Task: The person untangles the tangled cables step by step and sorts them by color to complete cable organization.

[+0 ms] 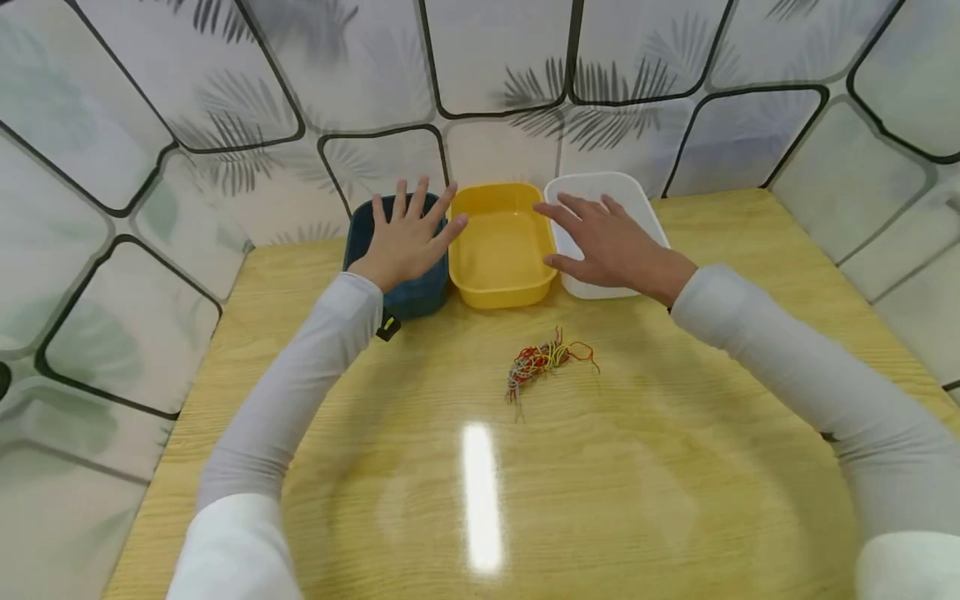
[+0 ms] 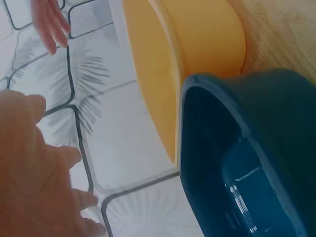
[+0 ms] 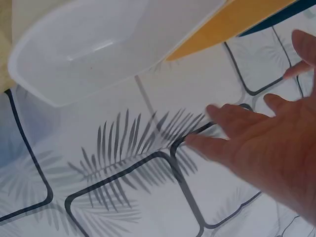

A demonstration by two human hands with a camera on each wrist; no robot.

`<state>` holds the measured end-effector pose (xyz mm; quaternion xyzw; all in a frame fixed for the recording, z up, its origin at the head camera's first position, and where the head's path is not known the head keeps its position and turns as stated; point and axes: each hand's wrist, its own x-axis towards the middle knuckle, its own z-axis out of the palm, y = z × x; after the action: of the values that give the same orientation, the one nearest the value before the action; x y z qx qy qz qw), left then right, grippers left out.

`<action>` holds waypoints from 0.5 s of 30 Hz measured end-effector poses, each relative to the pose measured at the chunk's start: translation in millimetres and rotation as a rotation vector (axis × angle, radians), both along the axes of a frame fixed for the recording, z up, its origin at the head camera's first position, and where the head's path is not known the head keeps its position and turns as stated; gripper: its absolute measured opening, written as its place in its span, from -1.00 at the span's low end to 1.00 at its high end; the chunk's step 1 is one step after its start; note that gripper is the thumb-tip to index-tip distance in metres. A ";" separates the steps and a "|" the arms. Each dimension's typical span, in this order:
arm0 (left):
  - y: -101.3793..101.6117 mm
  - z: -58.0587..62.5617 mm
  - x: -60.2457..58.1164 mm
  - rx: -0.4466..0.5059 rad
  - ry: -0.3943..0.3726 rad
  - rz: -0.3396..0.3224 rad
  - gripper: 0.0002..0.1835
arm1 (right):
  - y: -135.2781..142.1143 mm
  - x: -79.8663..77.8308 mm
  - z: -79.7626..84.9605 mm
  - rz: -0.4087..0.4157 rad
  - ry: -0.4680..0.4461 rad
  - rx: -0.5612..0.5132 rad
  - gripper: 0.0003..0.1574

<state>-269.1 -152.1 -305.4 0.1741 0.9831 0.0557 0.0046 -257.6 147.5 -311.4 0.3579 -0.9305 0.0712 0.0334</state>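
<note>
My left hand is spread over the dark blue basin, palm down, and holds nothing. Over the white basin hovers my right hand, its fingers spread and pointing toward the yellow basin in the middle. The left wrist view shows the inside of the blue basin bare, with the left hand off to its side. In the right wrist view the right hand is apart from the white basin. A tangle of red, yellow and grey strings lies in front of the basins.
The three basins stand side by side at the back of the wooden table, against a wall covering with leaf prints and dark outlines. A small black tag shows near the left wrist.
</note>
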 end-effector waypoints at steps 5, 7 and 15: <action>10.4 -2.2 18.9 0.107 0.191 -0.019 -0.31 | -16.5 26.7 -15.7 0.309 -0.203 0.009 -0.38; 17.1 -0.7 27.2 0.137 0.275 -0.028 -0.39 | -20.7 39.9 -25.4 0.386 -0.300 0.108 -0.32; 33.0 3.9 43.1 0.254 0.161 -0.207 -0.56 | -30.5 48.7 -40.7 0.403 -0.281 0.100 -0.63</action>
<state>-226.0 -119.1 -301.5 0.2775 0.9422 0.1645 -0.0902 -208.9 117.0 -352.1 0.5239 -0.8382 0.0791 -0.1289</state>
